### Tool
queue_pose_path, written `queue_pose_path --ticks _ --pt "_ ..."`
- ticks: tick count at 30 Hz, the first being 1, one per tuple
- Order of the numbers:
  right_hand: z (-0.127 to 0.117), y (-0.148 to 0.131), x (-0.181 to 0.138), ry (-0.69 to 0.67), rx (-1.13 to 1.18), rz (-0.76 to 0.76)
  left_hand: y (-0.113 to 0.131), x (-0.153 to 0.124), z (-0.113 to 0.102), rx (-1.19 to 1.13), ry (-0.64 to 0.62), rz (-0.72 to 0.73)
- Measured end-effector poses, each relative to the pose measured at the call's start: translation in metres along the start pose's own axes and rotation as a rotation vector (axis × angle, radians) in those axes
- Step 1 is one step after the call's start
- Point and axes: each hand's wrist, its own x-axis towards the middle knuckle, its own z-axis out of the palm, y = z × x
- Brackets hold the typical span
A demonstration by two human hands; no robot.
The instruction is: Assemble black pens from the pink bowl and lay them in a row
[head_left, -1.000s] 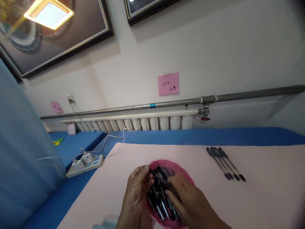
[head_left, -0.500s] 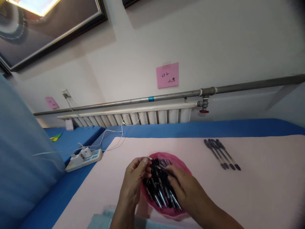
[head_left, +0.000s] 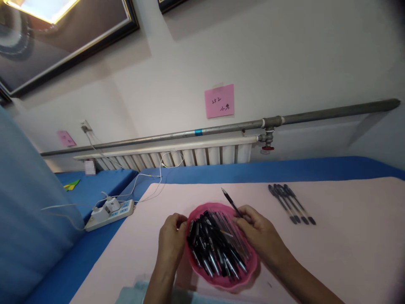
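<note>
A black pen point(head_left: 231, 201) with a bare metallic tip is pinched in my right hand point(head_left: 257, 230). Its tip points up and left, above the back edge of a pink scalloped basket point(head_left: 232, 285). Inside the basket lie many black pen parts point(head_left: 205, 247) and a bundle of thin clear tubes point(head_left: 236, 236) on the right side. My left hand point(head_left: 172, 238) is by the basket's left rim, fingers curled and thumb bent in; whatever they grip, if anything, is hidden. Several dark-ended pens point(head_left: 291, 204) lie side by side on the pink sheet to the right.
The pink sheet point(head_left: 348, 236) covers a blue surface point(head_left: 303, 169). A power strip point(head_left: 109, 215) with plugs and white cables lies at the left. Light blue cloth point(head_left: 133, 294) sits at the near edge. Behind are a radiator point(head_left: 190, 157) and a pipe point(head_left: 177, 136).
My hands, close together over the basket before, have moved apart. The left went to the left rim; the right moved right, and the pen in it now points up with its tip showing.
</note>
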Motion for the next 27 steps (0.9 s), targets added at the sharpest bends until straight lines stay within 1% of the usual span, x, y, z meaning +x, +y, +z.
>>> queue_pose_path --ticks 4,7,13,17,19,21,23,24,25,27 --pt "-0.001 0.001 0.000 0.002 0.016 0.023 -0.004 0.003 -0.002 0.082 0.032 0.005" --pt "-0.001 0.004 0.001 -0.024 0.054 0.031 -0.004 0.002 -0.002 0.157 0.001 0.030" --pt "0.001 0.011 0.003 -0.036 0.102 0.058 0.001 -0.007 0.006 0.441 -0.055 0.177" --pt "0.002 0.012 0.004 -0.039 0.089 0.047 0.002 -0.012 0.014 0.579 -0.037 0.254" --pt "0.002 0.012 0.004 -0.034 0.080 0.035 0.002 -0.013 0.018 0.623 -0.036 0.257" --pt "0.002 0.011 0.003 -0.047 0.078 0.041 0.002 -0.012 0.021 0.667 -0.064 0.220" --pt "0.001 0.009 0.002 -0.041 0.068 0.036 0.003 -0.011 0.021 0.672 -0.081 0.181" --pt "0.001 0.008 0.002 -0.032 0.056 0.028 0.004 -0.010 0.020 0.640 -0.065 0.176" --pt "0.000 0.007 0.001 -0.021 0.042 0.018 0.006 -0.010 0.018 0.576 -0.032 0.177" --pt "0.000 0.003 0.000 -0.011 0.016 0.006 0.010 -0.010 0.013 0.342 0.045 0.158"
